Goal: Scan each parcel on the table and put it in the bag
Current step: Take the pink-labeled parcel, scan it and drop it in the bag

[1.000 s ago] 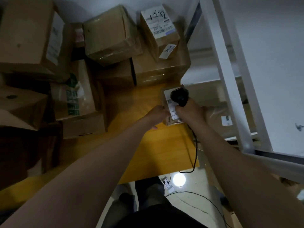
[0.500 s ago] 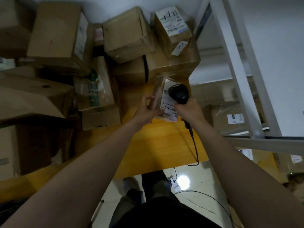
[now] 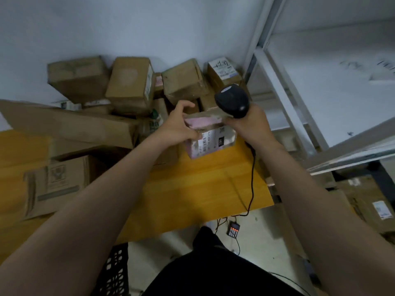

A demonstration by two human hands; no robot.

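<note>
Right at the bottom, around 7 o'clock, sits a black plastic crate [image 3: 113, 272] on the floor. At about 5 o'clock from the table's near edge there's a little charger-looking gadget [image 3: 233, 229] with orange lights, though it's too small to say what it really is. A black cable [image 3: 253, 178] runs from the floor up over the edge of the yellow wooden table [image 3: 192, 189] to the scanner.

Both arms reach out towards 12 o'clock. The left hand [image 3: 177, 127] grips the parcel [image 3: 210, 137] by its upper left edge, with the thumb on the near face and the fingers curled over the top. The parcel is a small, scuffed, pinkish box with a white barcode label [image 3: 211, 139] facing the camera. It's over the far right part of the table, and I can't tell if its bottom touches the wood.

The right hand [image 3: 250, 122] is wrapped round the handle of the black scanner [image 3: 232, 101], right against the parcel's upper right corner, with the scanner's head sticking up at 1 o'clock from the box.

Behind all that, from 9 to 12 o'clock, brown cardboard boxes [image 3: 130, 84] are piled against the wall. A white metal shelf frame [image 3: 284, 82] stands off at 2 o'clock.
</note>
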